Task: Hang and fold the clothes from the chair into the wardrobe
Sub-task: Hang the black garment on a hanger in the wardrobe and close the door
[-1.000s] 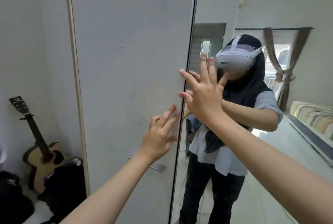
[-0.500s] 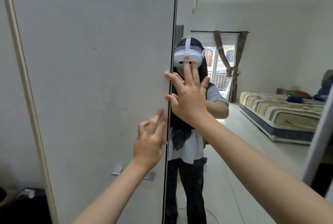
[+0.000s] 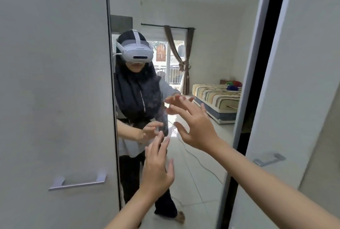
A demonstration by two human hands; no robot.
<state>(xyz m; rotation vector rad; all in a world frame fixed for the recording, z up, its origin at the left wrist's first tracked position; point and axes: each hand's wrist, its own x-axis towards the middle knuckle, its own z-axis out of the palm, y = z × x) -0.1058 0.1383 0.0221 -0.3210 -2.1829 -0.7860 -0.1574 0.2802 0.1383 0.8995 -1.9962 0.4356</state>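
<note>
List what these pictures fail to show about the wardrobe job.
Head view, the only one:
- Wardrobe inside: the mirror door and grey door cover it; the dark gap shows nothing.
- Chair and clothes: out of frame.
- Whether the left hand or right hand touches the mirror: unclear.
- Items on the reflected bed: too small.

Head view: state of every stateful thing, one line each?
left hand: open, fingers spread, holds nothing, at the mirror door
right hand: open, fingers spread, holds nothing, at the mirror door
mirror door: slid partway, dark gap along its right edge
left wardrobe panel: shut, handle untouched
right wardrobe panel: handle untouched; shut or not, cannot tell
curtain: reflected, tied back
</note>
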